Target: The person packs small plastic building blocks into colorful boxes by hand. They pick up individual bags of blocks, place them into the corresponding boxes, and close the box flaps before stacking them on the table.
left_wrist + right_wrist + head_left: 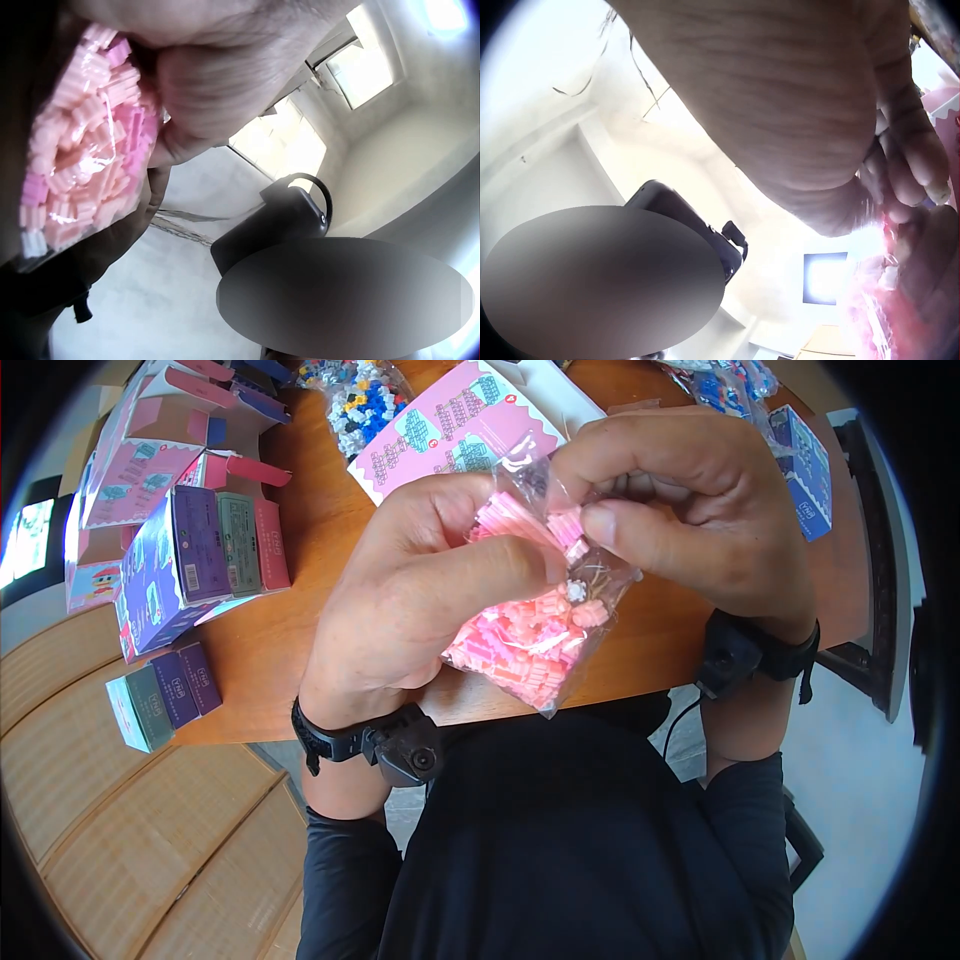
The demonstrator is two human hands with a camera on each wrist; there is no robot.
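A clear plastic bag of pink and peach building bricks (520,650) is held up over the front of the table. My left hand (410,580) grips its left side, the thumb lying across the front. At the bag's upper right, my right hand (690,510) pinches the plastic between thumb and forefinger. A few white bricks show among the pink ones. The left wrist view gives the bag's lower part (90,150) close up, packed with small bricks. Much of the bag is hidden behind fingers in the right wrist view, where the right hand (795,112) fills the top.
A pink printed box (450,430) lies behind the hands. Bags of blue and white bricks (365,410) are at the back. Pink and purple boxes (195,550) stand on the left, with small boxes (165,695) at the table's left edge. A blue box (803,470) lies right.
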